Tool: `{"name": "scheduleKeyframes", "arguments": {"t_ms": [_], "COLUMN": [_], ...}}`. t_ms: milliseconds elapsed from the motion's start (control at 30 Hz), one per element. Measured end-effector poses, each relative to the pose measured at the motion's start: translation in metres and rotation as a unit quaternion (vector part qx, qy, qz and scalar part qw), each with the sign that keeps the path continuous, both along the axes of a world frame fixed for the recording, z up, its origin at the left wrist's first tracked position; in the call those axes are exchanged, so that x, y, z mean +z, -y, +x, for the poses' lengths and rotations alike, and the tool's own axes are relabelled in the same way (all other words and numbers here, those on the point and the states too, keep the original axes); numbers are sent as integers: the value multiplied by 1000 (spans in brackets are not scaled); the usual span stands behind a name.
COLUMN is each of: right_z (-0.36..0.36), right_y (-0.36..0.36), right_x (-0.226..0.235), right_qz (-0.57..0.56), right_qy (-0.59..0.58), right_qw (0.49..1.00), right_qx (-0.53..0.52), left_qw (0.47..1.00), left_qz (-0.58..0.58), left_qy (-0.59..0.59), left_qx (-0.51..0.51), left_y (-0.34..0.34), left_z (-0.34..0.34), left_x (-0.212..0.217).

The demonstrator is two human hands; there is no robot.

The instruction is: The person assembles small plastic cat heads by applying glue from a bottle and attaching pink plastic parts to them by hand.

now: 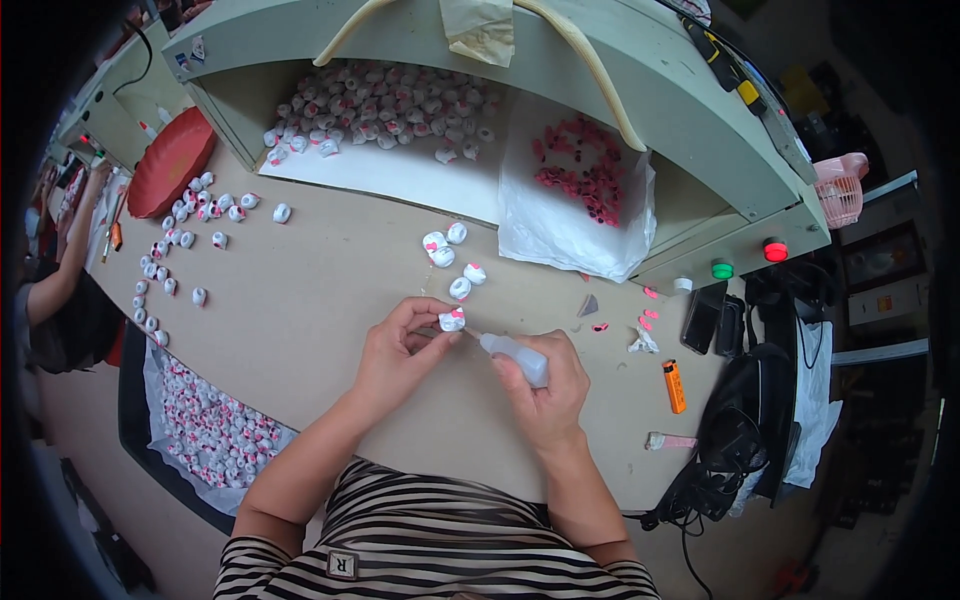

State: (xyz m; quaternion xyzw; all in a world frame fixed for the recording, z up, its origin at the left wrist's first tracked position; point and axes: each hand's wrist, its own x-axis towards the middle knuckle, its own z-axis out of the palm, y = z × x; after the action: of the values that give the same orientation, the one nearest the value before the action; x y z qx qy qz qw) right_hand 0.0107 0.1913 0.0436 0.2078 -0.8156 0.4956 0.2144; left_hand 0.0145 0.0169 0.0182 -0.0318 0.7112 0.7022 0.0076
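My left hand (398,345) pinches a small white figurine head with a pink bow (452,320) between thumb and fingers. Wrapped round a translucent squeeze bottle (517,360), my right hand (550,390) points its thin nozzle at the piece, the tip meeting or nearly meeting its right side. Just beyond my hands, several similar white and pink pieces (460,288) lie loose on the table. Further back, small pink parts (585,180) are heaped on a white plastic sheet (540,240).
A grey-green cabinet (700,150) with lit buttons spans the back, many white pieces (390,105) piled inside. More fill a lined tray (215,430) at lower left. A red basin (172,160) stands left. An orange lighter (674,386), phone (704,317) and black bag (740,420) lie right. Another person's arm (75,235) shows far left.
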Motion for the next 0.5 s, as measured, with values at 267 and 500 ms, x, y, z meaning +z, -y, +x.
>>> {"name": "scheduleKeyframes", "arguments": {"t_ms": [267, 500], "right_z": [-2, -2], "right_y": [2, 0], "right_x": [1, 0], "right_qz": [1, 12], "right_qy": [3, 12], "right_qw": [1000, 1000], "right_qx": [-1, -15], "left_qw": [1000, 1000], "left_qz": [-3, -11], "left_qy": [0, 16], "left_qx": [-6, -5], "left_y": [1, 0], "left_z": [-1, 0], "left_x": [0, 4]}}
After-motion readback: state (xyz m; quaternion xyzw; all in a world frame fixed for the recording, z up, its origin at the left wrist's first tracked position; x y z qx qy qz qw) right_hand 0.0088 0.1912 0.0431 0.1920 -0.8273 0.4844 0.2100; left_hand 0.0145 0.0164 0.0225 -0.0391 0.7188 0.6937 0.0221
